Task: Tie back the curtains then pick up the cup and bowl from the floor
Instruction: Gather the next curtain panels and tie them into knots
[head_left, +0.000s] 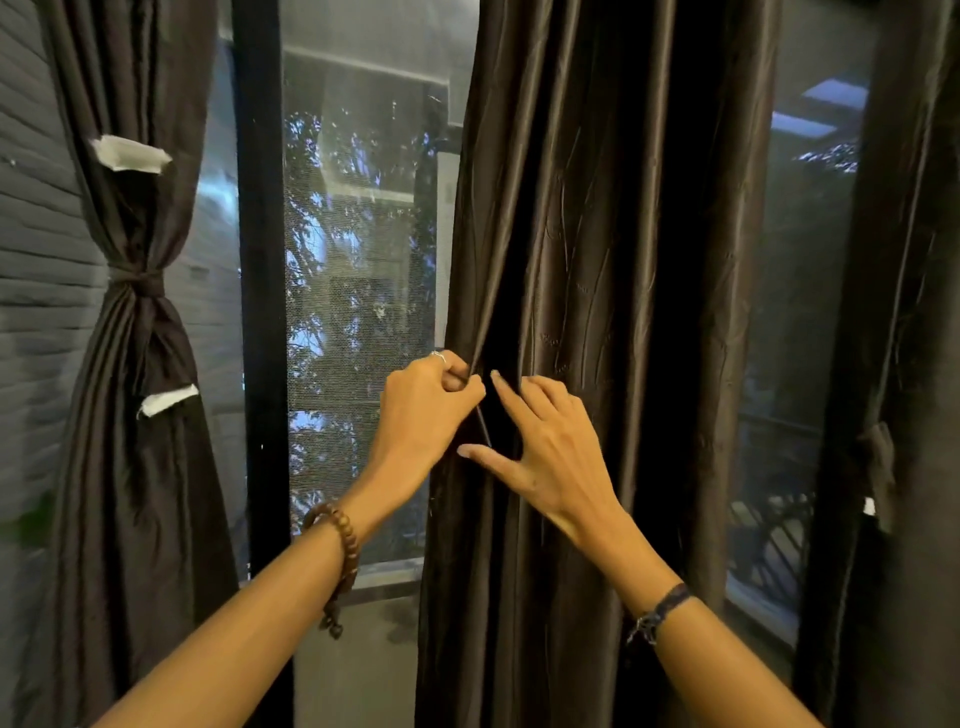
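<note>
Head view: the middle curtain (587, 312) hangs loose at the window, its left edge bunched in the left hand (426, 410), whose fingers (457, 375) curl tight round a fold, probably to gather it for tying. The right hand (545, 457) rests spread and relaxed on the cloth, holding nothing. The left curtain (135, 364) is already knotted. No cup or bowl shows.

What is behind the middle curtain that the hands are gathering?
Left of the middle curtain, a mesh-screened window shows trees and a building; glass shows to its right too. What lies directly behind the fabric is covered. The left hand pinches its edge.
</note>
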